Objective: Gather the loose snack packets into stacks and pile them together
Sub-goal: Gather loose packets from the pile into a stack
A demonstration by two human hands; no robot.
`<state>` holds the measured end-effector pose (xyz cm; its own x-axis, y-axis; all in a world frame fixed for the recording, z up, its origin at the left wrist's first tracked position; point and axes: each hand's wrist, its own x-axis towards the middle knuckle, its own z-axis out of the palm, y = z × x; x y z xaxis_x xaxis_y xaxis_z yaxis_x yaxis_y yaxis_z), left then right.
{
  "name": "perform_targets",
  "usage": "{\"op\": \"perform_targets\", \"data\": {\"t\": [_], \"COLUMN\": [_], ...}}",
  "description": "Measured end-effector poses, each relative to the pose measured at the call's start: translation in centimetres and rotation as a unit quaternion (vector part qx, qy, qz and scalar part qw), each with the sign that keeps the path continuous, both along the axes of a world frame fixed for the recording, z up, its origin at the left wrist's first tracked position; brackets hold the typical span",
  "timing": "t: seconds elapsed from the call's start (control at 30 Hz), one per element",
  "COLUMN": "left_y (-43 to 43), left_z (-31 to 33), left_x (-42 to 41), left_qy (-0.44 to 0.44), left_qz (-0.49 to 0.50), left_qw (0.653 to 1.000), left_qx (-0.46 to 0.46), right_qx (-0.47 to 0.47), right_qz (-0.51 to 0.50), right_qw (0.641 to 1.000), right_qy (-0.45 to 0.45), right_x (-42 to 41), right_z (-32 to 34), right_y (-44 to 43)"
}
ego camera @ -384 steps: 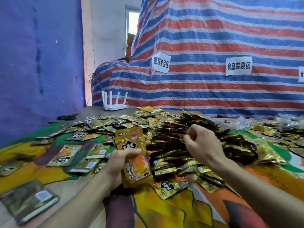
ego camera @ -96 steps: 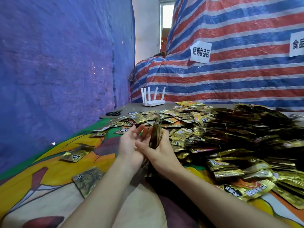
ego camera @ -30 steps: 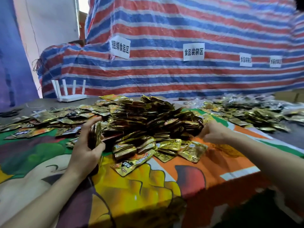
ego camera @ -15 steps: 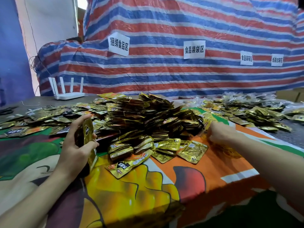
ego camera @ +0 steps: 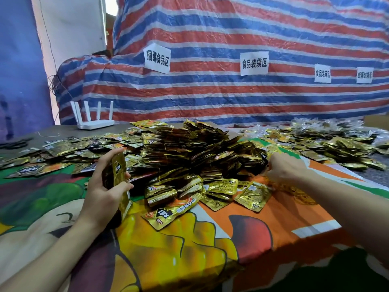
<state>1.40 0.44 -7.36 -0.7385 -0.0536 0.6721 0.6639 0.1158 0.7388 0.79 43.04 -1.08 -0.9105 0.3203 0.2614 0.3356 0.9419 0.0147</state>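
Head view: left hand (ego camera: 105,192) grips a stack of gold snack packets (ego camera: 115,175), held on edge above the printed tablecloth (ego camera: 179,249). Right hand (ego camera: 284,168) curls at the right edge of the big packet pile (ego camera: 189,152); whether it pinches anything is unclear. Squaring the stack's edges before adding it should stop it sliding.

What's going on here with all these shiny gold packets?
A person is gathering snack packets on a table. Their left hand grips an upright stack, while the right hand reaches into the right edge of the big pile; whether it holds anything is unclear. Many loose packets lie scattered on the left.
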Motion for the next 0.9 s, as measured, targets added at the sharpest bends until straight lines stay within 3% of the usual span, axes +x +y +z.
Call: {"op": "perform_targets", "data": {"t": [0.37,0.57,0.7,0.8,0.9], "left_y": [0.2,0.1,-0.4,-0.4,-0.8], "left_z": [0.3,0.8,1.1,1.7,2.4], "left_x": [0.4,0.7,0.8,1.2,1.5], "left_qy": [-0.011,-0.047,-0.119,-0.281,-0.32], "left_qz": [-0.014,-0.006,-0.04,-0.14,-0.225], "left_qw": [1.0,0.995,0.982,0.916,0.874], "left_qx": [0.025,0.088,0.144,0.25,0.287], "right_qx": [0.083,0.079,-0.036,-0.177,-0.293], "right_qz": [-0.03,0.034,0.158,0.279,0.364], "right_qw": [0.996,0.996,0.985,0.94,0.881], "right_qy": [-0.006,-0.001,0.066,0.08,0.076], "right_x": [1.3,1.4,1.3,1.4,1.3], "right_z": [2.2,4.4,5.3,5.4,5.0], "right_y": [0.8,-2.5,-7.3,-11.9,-16.8]}}
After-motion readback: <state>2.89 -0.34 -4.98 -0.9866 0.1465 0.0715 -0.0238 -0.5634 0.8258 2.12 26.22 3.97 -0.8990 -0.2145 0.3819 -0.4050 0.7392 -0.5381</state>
